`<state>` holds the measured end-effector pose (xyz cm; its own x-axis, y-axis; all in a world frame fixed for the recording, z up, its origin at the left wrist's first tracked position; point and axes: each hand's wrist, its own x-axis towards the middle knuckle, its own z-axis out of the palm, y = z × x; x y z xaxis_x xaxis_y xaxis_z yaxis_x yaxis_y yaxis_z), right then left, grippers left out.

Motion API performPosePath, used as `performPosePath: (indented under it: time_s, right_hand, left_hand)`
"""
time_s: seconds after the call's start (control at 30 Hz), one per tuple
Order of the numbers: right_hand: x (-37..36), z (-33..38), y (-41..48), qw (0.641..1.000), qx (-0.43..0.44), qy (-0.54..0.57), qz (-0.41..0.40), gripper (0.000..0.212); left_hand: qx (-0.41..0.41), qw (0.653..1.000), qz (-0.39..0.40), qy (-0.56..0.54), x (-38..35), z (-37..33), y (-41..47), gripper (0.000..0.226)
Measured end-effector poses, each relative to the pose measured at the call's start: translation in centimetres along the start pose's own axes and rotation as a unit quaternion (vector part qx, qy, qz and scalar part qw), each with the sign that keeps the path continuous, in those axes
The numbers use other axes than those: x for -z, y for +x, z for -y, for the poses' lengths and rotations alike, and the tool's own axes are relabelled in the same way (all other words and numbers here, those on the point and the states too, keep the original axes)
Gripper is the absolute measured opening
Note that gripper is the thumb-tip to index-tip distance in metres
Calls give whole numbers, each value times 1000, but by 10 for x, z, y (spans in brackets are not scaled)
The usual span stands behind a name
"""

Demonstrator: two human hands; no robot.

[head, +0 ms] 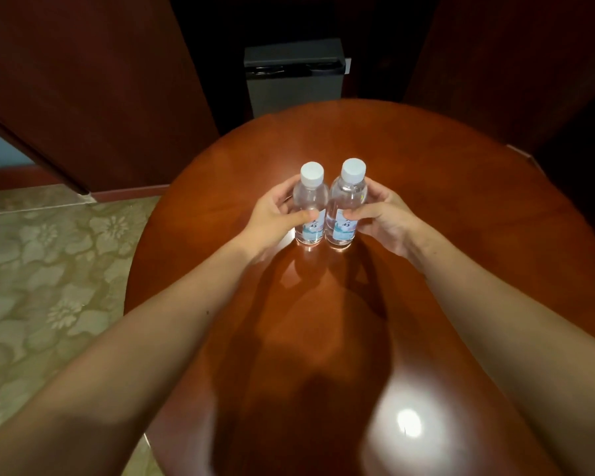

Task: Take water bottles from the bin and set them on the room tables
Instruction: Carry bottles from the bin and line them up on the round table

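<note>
Hotel room: floral carpet [49, 269], polished round table [443, 173].

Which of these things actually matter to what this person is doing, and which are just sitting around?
In the job: left bottle, gripped by the left hand; right bottle, gripped by the right hand; the round table under them.
Just around: grey container behind the table; floral carpet.

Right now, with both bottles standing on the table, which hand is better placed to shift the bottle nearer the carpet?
Left. The left hand grips the carpet-side water bottle, thumb across its label; the right hand holds the other water bottle and would have to cross over.
</note>
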<state>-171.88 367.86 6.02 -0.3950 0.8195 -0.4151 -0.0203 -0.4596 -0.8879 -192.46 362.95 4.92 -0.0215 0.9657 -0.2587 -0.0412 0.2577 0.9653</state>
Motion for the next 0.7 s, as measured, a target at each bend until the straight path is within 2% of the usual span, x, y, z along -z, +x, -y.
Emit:
performPosePath:
  time_s: [0.23, 0.37, 0.5, 0.6, 0.7]
  right_hand:
    - [6, -7, 3, 1000, -4, -10, 8, 76]
    - [8, -10, 2, 1000, 1, -31, -4, 81]
    - [8, -13, 1, 995, -11, -97, -29, 105]
    - [4, -15, -9, 978, -23, -204, -45, 113]
    - [0, -16, -30, 922, -24, -382, -57, 108]
  left_hand:
    - [16, 1000, 7, 3, -3, -1, 1, 83]
    - [28, 999, -14, 23, -8, -2, 0, 85]
    - [44, 998, -27, 40, -10, 0, -2, 98]
    - [74, 995, -35, 58, -12, 0, -7, 112]
    - [115, 982, -65, 133, -23, -5, -25, 108]
